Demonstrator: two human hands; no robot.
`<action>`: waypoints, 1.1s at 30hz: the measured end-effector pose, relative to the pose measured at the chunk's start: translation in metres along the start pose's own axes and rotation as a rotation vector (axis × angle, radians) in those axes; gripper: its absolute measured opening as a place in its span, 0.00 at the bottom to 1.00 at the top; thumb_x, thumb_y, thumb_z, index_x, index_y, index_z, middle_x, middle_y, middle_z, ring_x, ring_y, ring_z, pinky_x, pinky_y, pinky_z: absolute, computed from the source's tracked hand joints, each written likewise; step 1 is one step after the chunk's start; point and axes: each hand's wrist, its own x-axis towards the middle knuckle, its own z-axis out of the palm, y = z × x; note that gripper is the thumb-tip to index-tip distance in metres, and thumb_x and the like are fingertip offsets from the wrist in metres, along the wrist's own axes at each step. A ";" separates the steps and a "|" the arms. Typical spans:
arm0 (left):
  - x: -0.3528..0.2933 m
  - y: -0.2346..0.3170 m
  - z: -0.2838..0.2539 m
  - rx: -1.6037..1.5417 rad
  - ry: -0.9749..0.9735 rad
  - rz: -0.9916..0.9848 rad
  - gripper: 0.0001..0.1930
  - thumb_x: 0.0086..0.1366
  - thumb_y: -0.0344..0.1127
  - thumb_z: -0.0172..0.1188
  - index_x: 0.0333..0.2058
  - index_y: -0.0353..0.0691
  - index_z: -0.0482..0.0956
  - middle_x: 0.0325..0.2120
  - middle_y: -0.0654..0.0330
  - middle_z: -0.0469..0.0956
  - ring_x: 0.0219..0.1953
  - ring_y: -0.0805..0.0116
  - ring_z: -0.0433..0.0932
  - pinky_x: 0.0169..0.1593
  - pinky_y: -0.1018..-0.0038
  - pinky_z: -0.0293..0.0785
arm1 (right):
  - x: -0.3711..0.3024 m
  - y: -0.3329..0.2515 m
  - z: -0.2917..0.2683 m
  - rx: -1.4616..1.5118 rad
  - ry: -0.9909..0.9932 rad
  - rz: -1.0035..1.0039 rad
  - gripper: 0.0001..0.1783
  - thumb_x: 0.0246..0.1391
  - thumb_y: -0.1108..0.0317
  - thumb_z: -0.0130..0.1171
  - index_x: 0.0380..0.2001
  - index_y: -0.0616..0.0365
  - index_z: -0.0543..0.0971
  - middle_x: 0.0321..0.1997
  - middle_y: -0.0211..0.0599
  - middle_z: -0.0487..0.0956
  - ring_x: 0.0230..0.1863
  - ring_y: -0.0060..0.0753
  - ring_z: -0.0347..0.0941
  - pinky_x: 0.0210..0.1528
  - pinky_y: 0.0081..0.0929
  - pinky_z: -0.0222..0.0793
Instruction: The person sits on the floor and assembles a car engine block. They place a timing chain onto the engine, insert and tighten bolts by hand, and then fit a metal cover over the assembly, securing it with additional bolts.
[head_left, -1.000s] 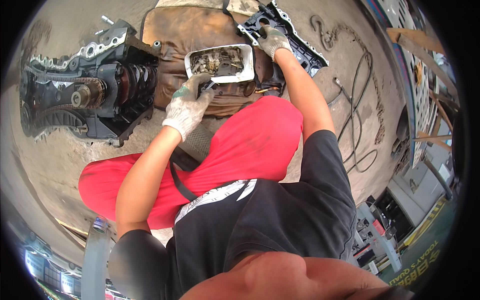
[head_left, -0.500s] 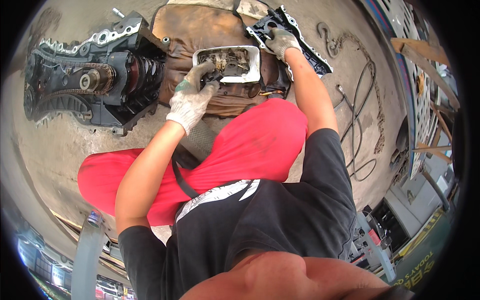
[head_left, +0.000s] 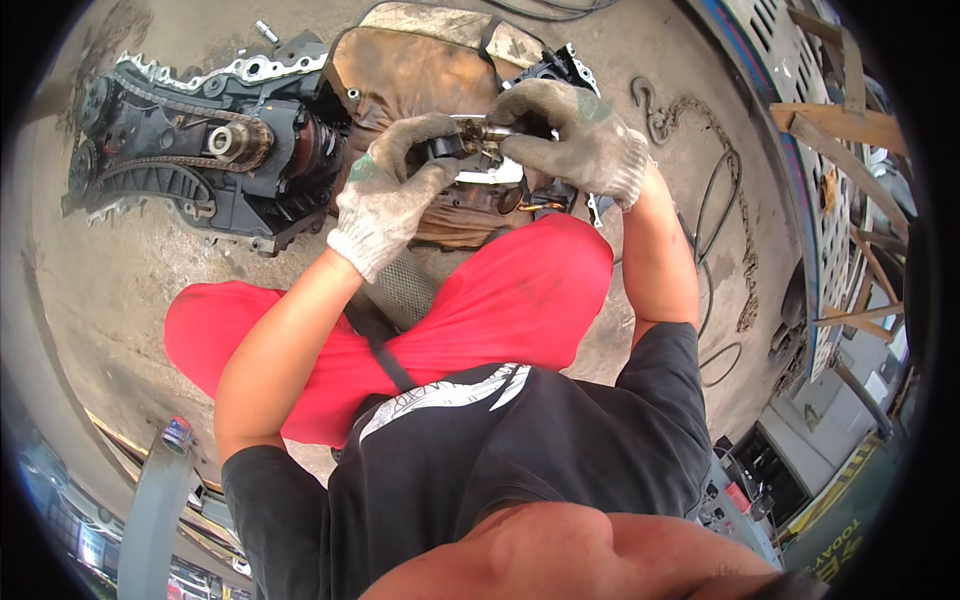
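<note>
Head camera: worn on the head, the left of a side-by-side fisheye pair.
Facing: aimed down; view upright, unmirrored.
Shirt [head_left: 480, 455]: seen closest, lower middle largely filled by it.
Left hand [head_left: 395, 185], right hand [head_left: 578, 138]: viewed from above, farther off, upper middle.
Floor [head_left: 110, 290]: taken in widely around the person.
Rim: straight edges bent, corners blacked out.

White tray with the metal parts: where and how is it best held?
Probably by the near rim of the white tray, coming from the person's own side: that raised edge shows bare and faces the person, while much of the rest is hidden.
</note>
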 end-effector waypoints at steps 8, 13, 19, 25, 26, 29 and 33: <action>-0.031 0.046 -0.024 -0.221 -0.004 -0.059 0.24 0.68 0.23 0.62 0.62 0.29 0.72 0.54 0.55 0.77 0.55 0.70 0.77 0.60 0.71 0.75 | 0.018 -0.048 0.027 -0.184 0.026 -0.397 0.28 0.58 0.73 0.64 0.63 0.60 0.76 0.47 0.41 0.81 0.46 0.29 0.80 0.49 0.30 0.80; -0.025 0.054 -0.031 -0.345 0.049 0.078 0.24 0.67 0.26 0.60 0.61 0.31 0.73 0.49 0.56 0.80 0.48 0.73 0.78 0.53 0.75 0.77 | 0.020 -0.093 0.031 0.273 0.219 0.018 0.23 0.57 0.71 0.68 0.55 0.63 0.77 0.44 0.37 0.81 0.46 0.25 0.78 0.50 0.26 0.77; -0.032 0.053 -0.053 -0.364 -0.171 0.031 0.23 0.68 0.33 0.58 0.59 0.27 0.74 0.53 0.52 0.77 0.55 0.67 0.77 0.64 0.70 0.70 | 0.025 -0.073 0.040 0.588 0.236 0.041 0.19 0.58 0.72 0.68 0.51 0.63 0.76 0.42 0.33 0.80 0.42 0.23 0.78 0.46 0.25 0.77; -0.034 0.059 -0.052 -0.449 -0.070 -0.226 0.16 0.75 0.43 0.61 0.52 0.37 0.82 0.45 0.64 0.82 0.48 0.77 0.77 0.54 0.76 0.73 | 0.028 -0.085 0.053 0.509 0.078 0.095 0.17 0.57 0.77 0.69 0.50 0.62 0.79 0.43 0.31 0.81 0.45 0.21 0.78 0.48 0.23 0.77; -0.033 0.058 -0.053 -0.436 -0.059 -0.225 0.15 0.75 0.42 0.62 0.51 0.37 0.83 0.43 0.64 0.82 0.47 0.77 0.77 0.53 0.76 0.73 | 0.029 -0.089 0.054 0.477 0.060 0.106 0.17 0.57 0.77 0.69 0.50 0.62 0.79 0.43 0.31 0.81 0.45 0.21 0.78 0.48 0.23 0.77; -0.032 0.048 -0.052 -0.335 -0.014 -0.152 0.12 0.72 0.38 0.65 0.47 0.37 0.85 0.38 0.67 0.82 0.41 0.80 0.77 0.46 0.80 0.74 | 0.029 -0.081 0.054 0.413 0.051 0.060 0.17 0.57 0.77 0.69 0.49 0.62 0.79 0.43 0.32 0.81 0.44 0.22 0.78 0.48 0.23 0.78; -0.034 0.060 -0.056 -0.250 0.001 -0.159 0.12 0.73 0.38 0.64 0.47 0.36 0.85 0.38 0.66 0.82 0.40 0.79 0.77 0.45 0.80 0.74 | 0.030 -0.081 0.045 0.523 0.013 0.099 0.18 0.56 0.77 0.70 0.49 0.63 0.79 0.43 0.32 0.81 0.45 0.22 0.79 0.49 0.23 0.78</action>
